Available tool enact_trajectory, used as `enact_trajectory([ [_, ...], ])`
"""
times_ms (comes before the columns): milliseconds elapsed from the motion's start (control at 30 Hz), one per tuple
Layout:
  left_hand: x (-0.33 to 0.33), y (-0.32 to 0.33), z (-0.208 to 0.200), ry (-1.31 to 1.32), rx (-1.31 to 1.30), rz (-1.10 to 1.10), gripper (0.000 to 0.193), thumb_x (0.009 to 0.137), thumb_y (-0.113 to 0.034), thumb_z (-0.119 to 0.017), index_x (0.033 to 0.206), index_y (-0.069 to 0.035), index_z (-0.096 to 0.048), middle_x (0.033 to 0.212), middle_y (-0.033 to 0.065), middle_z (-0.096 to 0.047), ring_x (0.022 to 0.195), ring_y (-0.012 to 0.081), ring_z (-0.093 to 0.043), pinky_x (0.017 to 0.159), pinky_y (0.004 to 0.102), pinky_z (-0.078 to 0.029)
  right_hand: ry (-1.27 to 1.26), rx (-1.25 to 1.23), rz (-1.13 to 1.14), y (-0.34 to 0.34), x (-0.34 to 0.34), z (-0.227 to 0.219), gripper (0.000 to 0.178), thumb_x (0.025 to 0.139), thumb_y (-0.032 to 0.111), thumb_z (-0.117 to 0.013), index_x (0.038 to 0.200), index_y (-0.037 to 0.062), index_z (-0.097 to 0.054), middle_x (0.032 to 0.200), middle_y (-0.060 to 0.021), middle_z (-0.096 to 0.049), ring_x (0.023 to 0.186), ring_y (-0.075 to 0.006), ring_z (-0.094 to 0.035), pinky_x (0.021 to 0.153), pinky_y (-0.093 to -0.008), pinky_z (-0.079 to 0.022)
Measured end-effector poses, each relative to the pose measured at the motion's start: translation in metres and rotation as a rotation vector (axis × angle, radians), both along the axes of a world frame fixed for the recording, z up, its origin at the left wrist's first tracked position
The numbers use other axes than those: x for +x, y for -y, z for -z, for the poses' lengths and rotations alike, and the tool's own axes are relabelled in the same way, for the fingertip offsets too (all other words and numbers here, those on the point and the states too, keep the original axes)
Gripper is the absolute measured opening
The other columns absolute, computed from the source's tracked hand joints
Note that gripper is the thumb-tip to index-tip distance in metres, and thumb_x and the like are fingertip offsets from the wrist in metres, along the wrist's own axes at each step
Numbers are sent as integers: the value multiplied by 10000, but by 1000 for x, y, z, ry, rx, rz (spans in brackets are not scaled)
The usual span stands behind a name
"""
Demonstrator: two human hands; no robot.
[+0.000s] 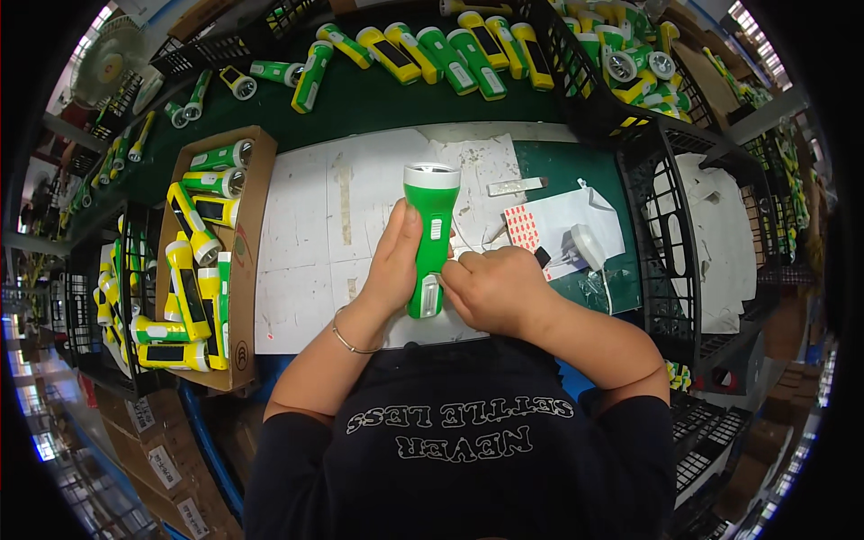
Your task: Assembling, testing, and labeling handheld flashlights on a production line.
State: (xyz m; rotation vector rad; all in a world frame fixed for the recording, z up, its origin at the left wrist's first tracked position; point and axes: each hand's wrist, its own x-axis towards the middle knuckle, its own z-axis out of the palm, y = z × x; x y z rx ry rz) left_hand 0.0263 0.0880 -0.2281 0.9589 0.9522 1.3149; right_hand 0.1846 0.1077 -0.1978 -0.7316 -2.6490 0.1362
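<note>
A green flashlight (430, 207) with a white head stands upright in the picture, lens end away from me. It has a white switch on its body and a clear strip near its lower end. My left hand (393, 261) is closed around its left side, thumb along the body. My right hand (499, 286) has its fingers curled and pressed against the flashlight's lower right side. What those fingers pinch, if anything, is hidden. A thin pale cable (464, 239) shows just above the right hand. White paper (310, 225) covers the table beneath.
At left, a cardboard box (258, 193) holds several green and yellow flashlights. More flashlights (459, 58) lie along the far side. Right of my hands are a red-marked sticker sheet (524, 229), a white charger (589, 246) with a cord and a small pale strip (517, 186). Black crates (670, 225) stand at right.
</note>
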Motion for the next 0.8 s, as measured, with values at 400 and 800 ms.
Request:
enact_trajectory([
  [400,-17,-10,-1,290,-4,-95,389,971,-422,-335,1082,-59,-420,902,107,-556,722,136,-548,619,266,-473,-425,-186,-63,7,-11,9,389,697,258,-749,564,105,-417,522,-40,-438,480,-237,-501,433,-341,-388],
  [800,-23,9,-7,-370,-41,14,363,887,-222,-575,1145,-21,-419,902,98,-576,789,166,-580,673,284,-482,-538,-955,237,-52,17,-3,222,785,165,-701,754,43,-517,679,19,-482,516,-35,-354,467,-214,-314],
])
